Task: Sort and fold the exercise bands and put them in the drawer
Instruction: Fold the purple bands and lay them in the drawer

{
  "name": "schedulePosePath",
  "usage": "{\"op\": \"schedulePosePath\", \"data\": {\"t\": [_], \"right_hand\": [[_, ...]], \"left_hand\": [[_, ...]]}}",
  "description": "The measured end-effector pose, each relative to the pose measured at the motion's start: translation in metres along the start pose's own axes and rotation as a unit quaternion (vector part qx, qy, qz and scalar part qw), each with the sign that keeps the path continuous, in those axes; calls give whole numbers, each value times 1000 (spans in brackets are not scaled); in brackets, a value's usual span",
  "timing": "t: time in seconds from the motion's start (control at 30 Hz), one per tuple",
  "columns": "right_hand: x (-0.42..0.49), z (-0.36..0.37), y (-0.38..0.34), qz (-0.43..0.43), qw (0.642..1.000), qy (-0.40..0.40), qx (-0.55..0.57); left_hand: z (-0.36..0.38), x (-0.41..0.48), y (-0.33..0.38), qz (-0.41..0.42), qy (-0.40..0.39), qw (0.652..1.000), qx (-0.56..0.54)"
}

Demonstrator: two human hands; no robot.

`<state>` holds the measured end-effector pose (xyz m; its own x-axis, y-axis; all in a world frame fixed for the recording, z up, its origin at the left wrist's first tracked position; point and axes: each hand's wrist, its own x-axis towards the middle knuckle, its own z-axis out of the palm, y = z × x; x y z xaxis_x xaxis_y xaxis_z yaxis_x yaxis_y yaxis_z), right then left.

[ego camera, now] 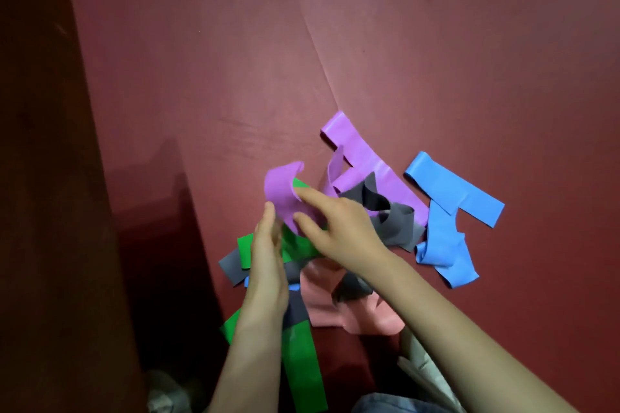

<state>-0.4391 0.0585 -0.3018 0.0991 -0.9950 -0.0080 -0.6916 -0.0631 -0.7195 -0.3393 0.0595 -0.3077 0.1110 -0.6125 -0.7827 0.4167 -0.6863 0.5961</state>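
Purple band (285, 198): it sits at the upper left edge of the heap on the red surface (436, 43), curled up off the other bands.
Grip: your right hand (339, 231) pinches the curl between index finger and thumb. Your left hand (268, 261) stands edge-on just beside it, fingers straight, holding nothing; you cannot tell whether its fingertips touch the band.
Handling: it looks thin, light and rubbery, so expect it to flop, spring back and cling to its neighbours. Take it at the two ends of the loop and pull it taut before you fold.
Axis: while it is curled there is no clear long axis. The arched lobe points up and to the left, and the rest runs under your right hand, hidden.
Flat purple band (362, 157): its long axis runs from upper left to lower right, with the lower end under the grey band (392, 221).
Blue bands (453, 191): two lie at the right, one flat and one crumpled, overlapping each other.
Green band (302, 362): it runs toward you under your left forearm, with the pink band (339, 308) beside it.
Drawer: none shows. The dark wooden piece (50, 178) stands at the left, and you cannot tell what it is.
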Motion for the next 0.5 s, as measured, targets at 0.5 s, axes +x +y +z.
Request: {"op": "schedulePosePath", "data": {"t": [0.5], "right_hand": [[-44,-1,27,193,870,-328,313]], "left_hand": [[5,-18,18,62,-111,992,18]]}}
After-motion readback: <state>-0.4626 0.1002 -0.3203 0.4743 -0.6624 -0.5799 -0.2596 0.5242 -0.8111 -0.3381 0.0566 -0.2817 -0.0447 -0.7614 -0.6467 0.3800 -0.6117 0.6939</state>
